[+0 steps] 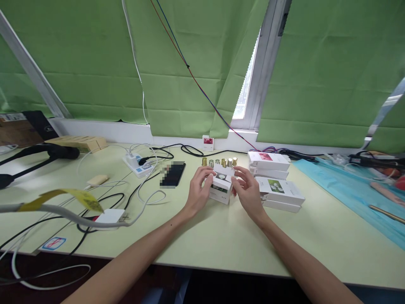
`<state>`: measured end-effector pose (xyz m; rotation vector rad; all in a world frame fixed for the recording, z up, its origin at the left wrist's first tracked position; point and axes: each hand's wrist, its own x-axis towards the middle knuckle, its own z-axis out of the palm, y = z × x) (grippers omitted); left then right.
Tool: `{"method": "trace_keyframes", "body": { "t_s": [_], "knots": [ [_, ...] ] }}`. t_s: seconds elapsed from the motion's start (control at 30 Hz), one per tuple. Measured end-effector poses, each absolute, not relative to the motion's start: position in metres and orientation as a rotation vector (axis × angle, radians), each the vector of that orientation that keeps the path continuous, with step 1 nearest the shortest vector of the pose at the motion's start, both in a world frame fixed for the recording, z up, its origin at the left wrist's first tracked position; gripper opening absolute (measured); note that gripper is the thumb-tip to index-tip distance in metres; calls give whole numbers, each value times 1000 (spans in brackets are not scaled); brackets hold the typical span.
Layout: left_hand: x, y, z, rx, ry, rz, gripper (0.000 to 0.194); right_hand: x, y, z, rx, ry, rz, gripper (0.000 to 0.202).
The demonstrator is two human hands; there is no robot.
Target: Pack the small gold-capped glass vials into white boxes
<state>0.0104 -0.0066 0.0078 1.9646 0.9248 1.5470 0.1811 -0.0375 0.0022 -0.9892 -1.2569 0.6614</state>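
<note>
A small white box with a green picture band stands at the middle of the table, its top flap raised at the back. My left hand grips its left side, thumb near the top edge. Against the right side, my right hand has its fingers curled round the box edge and flap. Something round and dark-and-white shows in the box's top. Behind the box stand several small gold and silver cylinders in a row.
Stacked white boxes lie right of my hands. A black phone, a power strip, a white adapter and tangled cables are to the left. Blue plastic sheeting covers the right side. A small card box stands at the back.
</note>
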Motion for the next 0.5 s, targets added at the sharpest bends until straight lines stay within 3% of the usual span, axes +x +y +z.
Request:
{"method": "trace_keyframes", "body": {
  "t_s": [0.5],
  "knots": [
    [9,-4,5,2016,920,1507,33,182,-39,-1,-988,-1335,609,33]
  ]
}}
